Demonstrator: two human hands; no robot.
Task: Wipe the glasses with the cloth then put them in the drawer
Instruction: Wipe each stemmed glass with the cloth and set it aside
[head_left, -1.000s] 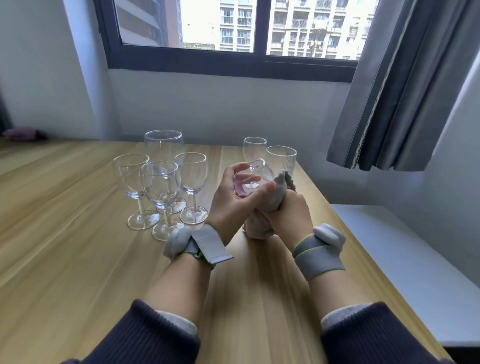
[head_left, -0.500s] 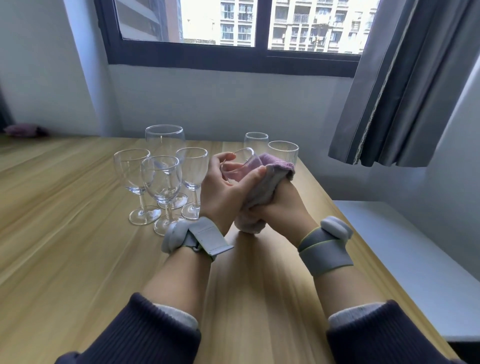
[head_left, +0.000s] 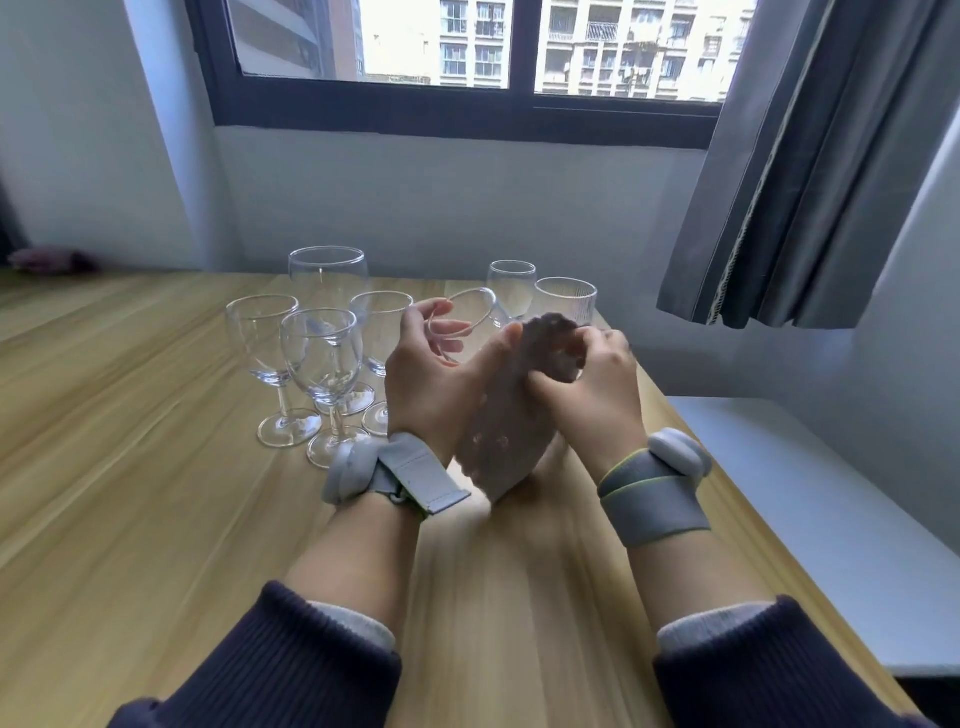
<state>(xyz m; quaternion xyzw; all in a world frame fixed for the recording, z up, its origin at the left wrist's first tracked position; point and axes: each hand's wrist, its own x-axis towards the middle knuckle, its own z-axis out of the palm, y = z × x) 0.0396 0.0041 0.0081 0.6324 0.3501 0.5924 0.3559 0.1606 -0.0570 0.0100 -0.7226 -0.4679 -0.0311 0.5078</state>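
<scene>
My left hand (head_left: 434, 384) grips a clear glass (head_left: 470, 312) tilted above the table, its rim pointing away from me. My right hand (head_left: 597, 392) pinches a pinkish-grey cloth (head_left: 511, 415) that hangs blurred between both hands, against the glass's lower side. Several stemmed wine glasses (head_left: 317, 358) stand in a cluster to the left of my hands. Behind my hands stand a small stemmed glass (head_left: 511, 288) and a ribbed tumbler (head_left: 566, 301). No drawer is in view.
The wooden table (head_left: 130, 493) runs left and toward me. Its right edge borders a white ledge (head_left: 810, 499). A grey curtain (head_left: 810, 156) hangs at the upper right, and a window lies behind. A dark purple object (head_left: 52, 260) lies at the far left.
The cloth has slid down from over the glass's rim and now hangs lower between my hands. My right hand has shifted right and up, and my left hand still holds the glass.
</scene>
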